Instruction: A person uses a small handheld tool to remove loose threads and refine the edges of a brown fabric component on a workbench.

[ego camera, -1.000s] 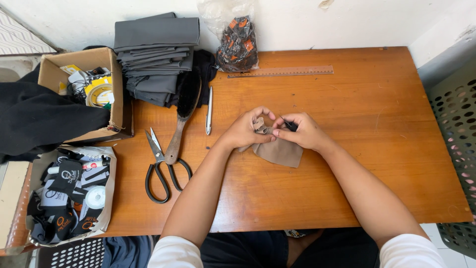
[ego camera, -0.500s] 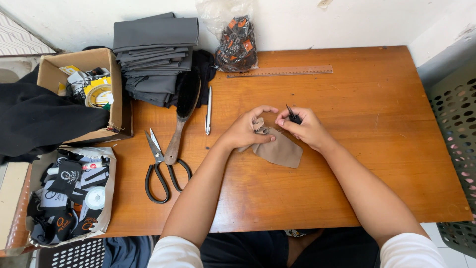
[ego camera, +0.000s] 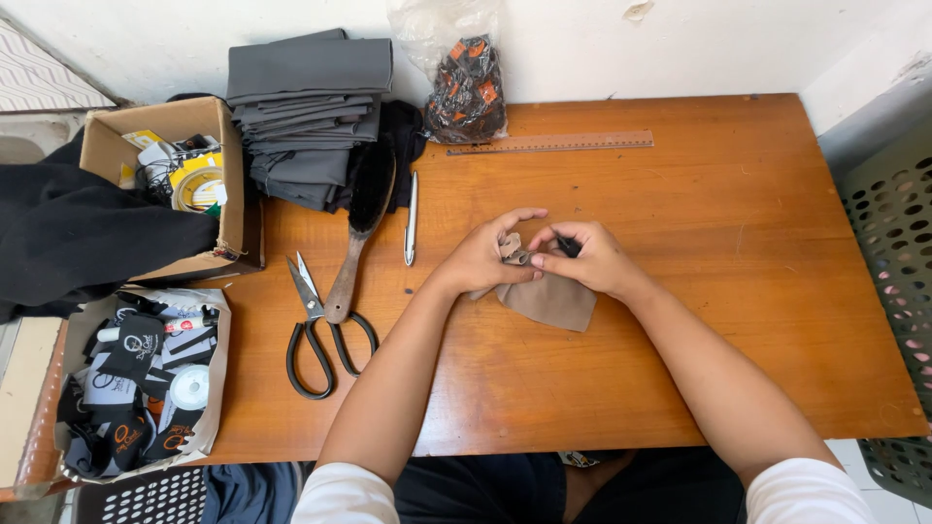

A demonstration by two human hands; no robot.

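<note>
Both hands meet over the middle of the orange-brown wooden table, working a small piece of tan fabric that lies flat on the wood just below them, with its upper edge bunched up between the fingers. The left hand is curled, thumb and fingers pinching the gathered tan cloth; the right hand is also closed in a pinch, touching the same bunch while gripping a small dark object too small to identify. To the left of the fabric, on the table, lie a slim silver pen, a dark-bristled brush with a wooden handle and black-handled scissors, the brush handle crossing the scissors. Beyond the fabric, along the far edge, a long brown wooden ruler lies flat, and just behind it stands a clear plastic bag filled with black-and-orange pieces. Far left of that, a stack of folded grey cloth rests on the table corner. An open brown cardboard box at the left end holds a yellow tape roll and mixed small items, with black fabric draped over its side. Nearer the person, a shallow pale tray holds black printed labels and a white ribbon roll. A grey perforated plastic basket stands off the right end.
</note>
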